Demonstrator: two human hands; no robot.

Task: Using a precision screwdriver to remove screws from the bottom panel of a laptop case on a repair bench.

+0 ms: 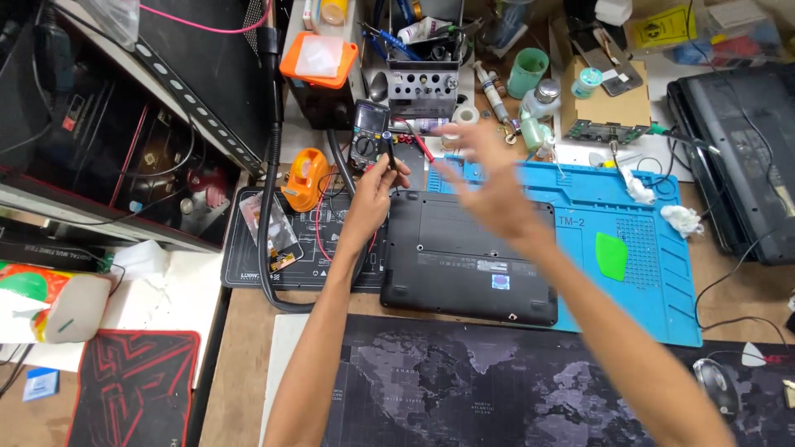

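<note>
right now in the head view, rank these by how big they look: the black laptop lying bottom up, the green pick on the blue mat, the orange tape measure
1. black laptop
2. orange tape measure
3. green pick

All three lie at similar distance, so the order looks sound.

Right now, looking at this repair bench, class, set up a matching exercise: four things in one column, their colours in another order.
Things:
1. laptop
2. work mat
3. pick
4. tape measure

Colours:
A. orange
B. green
C. black
D. blue

Pairs: 1-C, 2-D, 3-B, 4-A
</note>
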